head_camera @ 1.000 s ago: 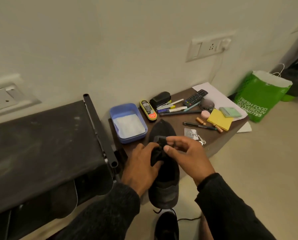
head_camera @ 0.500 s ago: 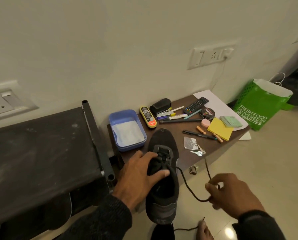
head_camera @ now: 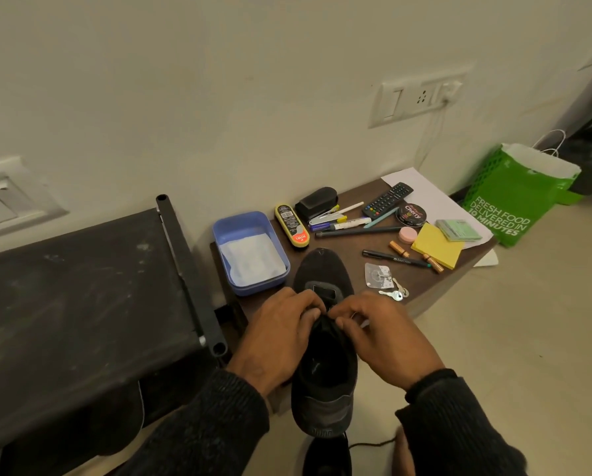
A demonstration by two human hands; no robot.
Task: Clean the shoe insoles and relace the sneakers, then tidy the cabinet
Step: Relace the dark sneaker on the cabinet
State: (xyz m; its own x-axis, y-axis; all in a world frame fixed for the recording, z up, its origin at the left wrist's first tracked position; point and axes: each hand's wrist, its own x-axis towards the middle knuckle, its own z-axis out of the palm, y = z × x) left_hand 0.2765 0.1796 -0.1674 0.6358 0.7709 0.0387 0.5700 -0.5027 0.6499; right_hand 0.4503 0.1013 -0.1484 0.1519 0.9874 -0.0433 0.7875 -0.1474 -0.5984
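My right hand [head_camera: 380, 333] is back from pulling the lace; both it and my left hand [head_camera: 282, 333] now pinch at the eyelets of the sneaker [head_camera: 324, 365] between them, threading onward.

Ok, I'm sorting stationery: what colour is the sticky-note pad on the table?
Yellow sticky-note pad, clearest in the head view.
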